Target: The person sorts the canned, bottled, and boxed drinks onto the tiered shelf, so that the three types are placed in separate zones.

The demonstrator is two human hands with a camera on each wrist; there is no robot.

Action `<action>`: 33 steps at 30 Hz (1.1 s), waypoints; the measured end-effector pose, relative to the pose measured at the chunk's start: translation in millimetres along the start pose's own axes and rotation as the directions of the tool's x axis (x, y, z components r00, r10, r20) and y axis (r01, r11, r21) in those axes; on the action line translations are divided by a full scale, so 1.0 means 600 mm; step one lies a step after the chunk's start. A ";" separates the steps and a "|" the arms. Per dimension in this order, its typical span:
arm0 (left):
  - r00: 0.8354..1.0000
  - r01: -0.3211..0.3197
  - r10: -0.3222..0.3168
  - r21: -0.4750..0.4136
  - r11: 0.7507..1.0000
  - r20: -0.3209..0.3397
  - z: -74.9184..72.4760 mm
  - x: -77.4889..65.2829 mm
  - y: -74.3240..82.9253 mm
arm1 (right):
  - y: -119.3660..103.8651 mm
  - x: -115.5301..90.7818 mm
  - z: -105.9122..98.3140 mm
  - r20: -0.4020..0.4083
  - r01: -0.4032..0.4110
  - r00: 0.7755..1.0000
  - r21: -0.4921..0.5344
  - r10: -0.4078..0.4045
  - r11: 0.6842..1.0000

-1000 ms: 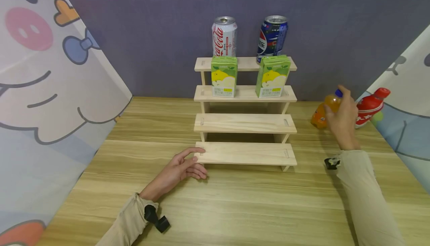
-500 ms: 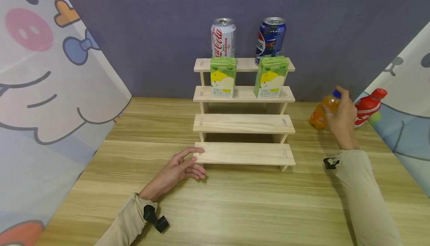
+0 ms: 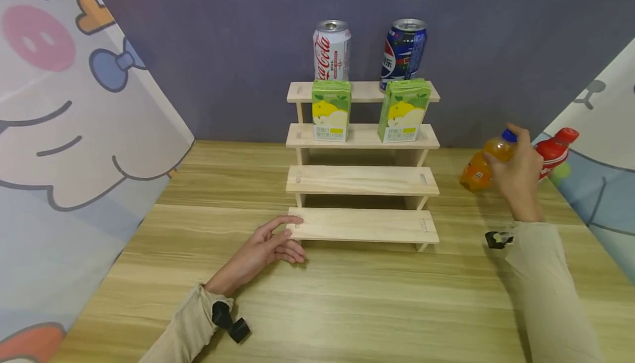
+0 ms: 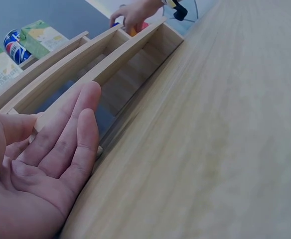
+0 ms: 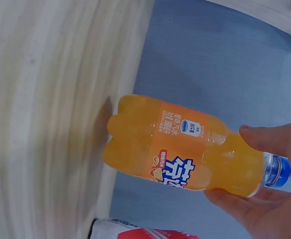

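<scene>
My right hand (image 3: 518, 173) grips an orange soda bottle (image 5: 180, 149) near its blue-capped neck, thumb on one side and fingers on the other. The bottle leans to the right in the head view; whether its base touches the table cannot be told. Just behind that hand stands a red bottle (image 3: 553, 151), partly covered by it. My left hand (image 3: 265, 247) holds the left end of the lowest step of a wooden tiered rack (image 3: 362, 225), thumb and index finger at the board's corner. Its other fingers extend below the board (image 4: 66, 139).
Two green juice cartons, the left one (image 3: 331, 110) and the right one (image 3: 404, 110), stand on the rack's second-highest step. Behind them on the top step are a white cola can (image 3: 332, 49) and a blue cola can (image 3: 404, 52). A grey wall (image 3: 238, 65) closes off the back.
My right hand has shifted slightly to the right with the orange soda bottle, whose capped end tilts a little further right. My left hand keeps its hold on the rack.
</scene>
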State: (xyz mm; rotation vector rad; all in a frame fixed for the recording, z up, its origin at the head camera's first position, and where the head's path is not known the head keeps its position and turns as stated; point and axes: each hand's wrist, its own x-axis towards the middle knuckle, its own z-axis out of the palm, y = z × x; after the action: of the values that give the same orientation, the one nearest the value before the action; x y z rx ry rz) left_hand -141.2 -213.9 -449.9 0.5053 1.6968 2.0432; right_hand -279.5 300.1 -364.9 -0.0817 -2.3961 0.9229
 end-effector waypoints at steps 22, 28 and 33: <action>1.000 0.014 -0.013 0.011 1.000 -0.018 0.003 0.001 0.004 | -0.092 -0.027 -0.014 -0.179 0.231 0.957 -0.001 -0.227 0.973; 1.000 0.010 -0.010 0.011 1.000 -0.019 0.003 -0.001 0.006 | -0.107 -0.032 -0.032 -0.194 0.307 0.934 0.002 -0.301 0.952; 1.000 0.016 -0.016 0.003 1.000 -0.026 0.004 -0.001 0.002 | -0.117 -0.039 -0.043 -0.228 0.361 0.909 0.014 -0.349 0.932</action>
State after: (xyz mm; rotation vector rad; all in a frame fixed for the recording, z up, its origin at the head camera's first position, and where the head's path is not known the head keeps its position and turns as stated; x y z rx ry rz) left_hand -139.7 -212.2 -448.2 0.4659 1.7144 2.0444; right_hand -236.6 256.6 -316.1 0.2543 -2.0831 0.7620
